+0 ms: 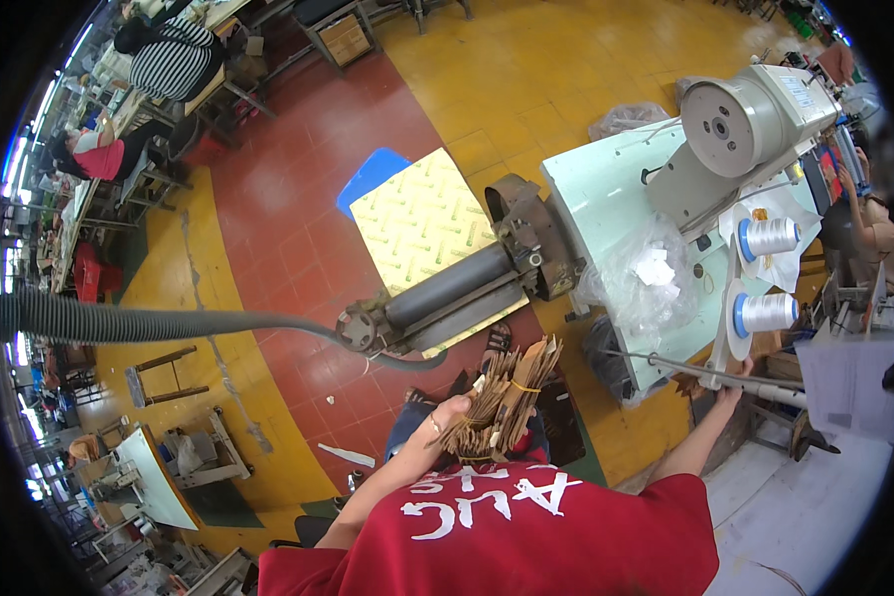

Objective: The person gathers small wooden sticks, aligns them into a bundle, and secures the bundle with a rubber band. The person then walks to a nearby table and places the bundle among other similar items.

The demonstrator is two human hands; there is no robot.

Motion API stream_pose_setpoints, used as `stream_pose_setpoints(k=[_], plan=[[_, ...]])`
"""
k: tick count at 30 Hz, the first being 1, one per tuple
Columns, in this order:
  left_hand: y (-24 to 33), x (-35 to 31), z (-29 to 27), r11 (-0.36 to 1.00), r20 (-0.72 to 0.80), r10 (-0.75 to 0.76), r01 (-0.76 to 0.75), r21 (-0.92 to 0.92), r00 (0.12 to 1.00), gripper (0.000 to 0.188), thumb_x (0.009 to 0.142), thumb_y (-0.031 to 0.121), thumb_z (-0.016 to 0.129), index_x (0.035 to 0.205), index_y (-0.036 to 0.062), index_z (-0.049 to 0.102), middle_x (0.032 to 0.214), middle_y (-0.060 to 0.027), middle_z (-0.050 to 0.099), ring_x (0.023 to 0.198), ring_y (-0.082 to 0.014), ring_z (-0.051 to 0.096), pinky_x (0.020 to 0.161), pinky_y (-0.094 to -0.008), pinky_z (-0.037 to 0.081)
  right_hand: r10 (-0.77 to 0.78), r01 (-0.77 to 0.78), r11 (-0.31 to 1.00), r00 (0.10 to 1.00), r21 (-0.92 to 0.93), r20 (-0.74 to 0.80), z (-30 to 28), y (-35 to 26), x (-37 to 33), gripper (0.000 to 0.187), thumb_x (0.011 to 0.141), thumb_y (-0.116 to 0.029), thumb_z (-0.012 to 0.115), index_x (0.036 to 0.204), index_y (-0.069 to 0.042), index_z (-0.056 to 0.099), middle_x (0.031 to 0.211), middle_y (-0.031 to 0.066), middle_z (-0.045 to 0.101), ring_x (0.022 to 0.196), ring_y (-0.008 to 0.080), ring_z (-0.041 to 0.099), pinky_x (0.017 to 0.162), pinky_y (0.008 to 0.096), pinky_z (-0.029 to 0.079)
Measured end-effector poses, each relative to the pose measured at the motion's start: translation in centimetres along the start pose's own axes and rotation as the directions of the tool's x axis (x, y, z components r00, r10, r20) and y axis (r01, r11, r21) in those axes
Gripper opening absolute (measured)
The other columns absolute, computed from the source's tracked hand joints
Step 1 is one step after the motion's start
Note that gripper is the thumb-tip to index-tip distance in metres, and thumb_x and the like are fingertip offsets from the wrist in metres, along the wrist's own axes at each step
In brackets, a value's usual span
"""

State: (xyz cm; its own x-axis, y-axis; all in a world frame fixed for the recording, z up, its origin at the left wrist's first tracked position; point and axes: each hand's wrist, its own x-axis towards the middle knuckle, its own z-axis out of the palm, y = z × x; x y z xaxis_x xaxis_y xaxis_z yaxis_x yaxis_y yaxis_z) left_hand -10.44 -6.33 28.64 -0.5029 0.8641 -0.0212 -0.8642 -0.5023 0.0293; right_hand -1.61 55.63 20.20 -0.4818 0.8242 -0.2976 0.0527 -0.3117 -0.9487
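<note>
Head view, left hand: the left hand [449, 413] is clasped on the left side of the bundle of brown strips [502, 409], fingers pressed to its edge
Bundle of brown strips: held just to the right of the left hand, in front of the red T-shirt [556, 536]; many thin flat pieces stacked unevenly, perhaps leather or card, too small to be sure
Yellow band: a yellow rubber band [523, 387] goes round the upper part of the bundle
Right hand: the right hand [731, 390] is stretched out well apart from the bundle, near the lower end of the white thread stand [727, 343] and a grey rod [680, 366]; I cannot tell whether its fingers are apart or closed on something
Thread: two cones of white thread [771, 237] sit on blue bases above the right hand
Pale green tabletop: the pale green tabletop [586, 184] carries a sewing machine with a large handwheel [720, 129] and a clear plastic bag [656, 283]
Dark cylindrical machine arm: the dark cylindrical machine arm [452, 286] crosses above the bundle in the picture, over a yellow patterned sheet [412, 214]
Hose: a grey corrugated hose [199, 323] runs in from the left
Co-workers: a person in a striped top [174, 70] sits at the upper left
</note>
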Motion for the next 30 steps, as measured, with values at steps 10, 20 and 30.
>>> stream_pose_setpoints(k=[10,20,30], plan=[[-0.7,-15.5,-1.2,0.999,-0.021,-0.049,0.049,-0.020,0.999,0.093,0.073,0.044,0.070,0.142,-0.0007,0.027,0.134,-0.0305,0.041,0.112,-0.0398,0.055,0.088,-0.0500,0.052,-0.063,0.362,0.795,0.847,0.486,-0.528,-7.5,0.6,-29.2,0.068,0.076,-0.045,0.068,0.127,-0.006,0.048,0.130,0.0130,0.046,0.120,0.0324,0.045,0.102,0.0473,0.037],[-3.4,-33.8,-2.7,0.981,-0.191,0.007,-0.044,-0.189,0.982,0.090,0.074,0.046,0.068,0.141,0.0004,0.029,0.131,-0.0316,0.043,0.109,-0.0422,0.057,0.083,-0.0568,0.053,0.109,0.000,0.923,0.959,0.385,-0.260,0.4,10.7,-59.4,0.057,0.087,-0.043,0.048,0.128,-0.004,0.047,0.128,0.0137,0.050,0.114,0.0301,0.051,0.096,0.0455,0.043],[0.4,-42.0,-3.3,0.867,-0.026,0.392,-0.379,-0.324,0.920,0.086,0.078,0.056,0.061,0.137,0.0014,0.033,0.124,-0.0192,0.048,0.111,-0.0359,0.051,0.088,-0.0580,0.046,0.636,-0.808,0.589,0.448,-0.020,0.628,17.2,15.9,-61.1,0.067,0.073,-0.046,0.052,0.120,0.001,0.055,0.105,0.0197,0.065,0.085,0.0313,0.065,0.076,0.0442,0.054]])
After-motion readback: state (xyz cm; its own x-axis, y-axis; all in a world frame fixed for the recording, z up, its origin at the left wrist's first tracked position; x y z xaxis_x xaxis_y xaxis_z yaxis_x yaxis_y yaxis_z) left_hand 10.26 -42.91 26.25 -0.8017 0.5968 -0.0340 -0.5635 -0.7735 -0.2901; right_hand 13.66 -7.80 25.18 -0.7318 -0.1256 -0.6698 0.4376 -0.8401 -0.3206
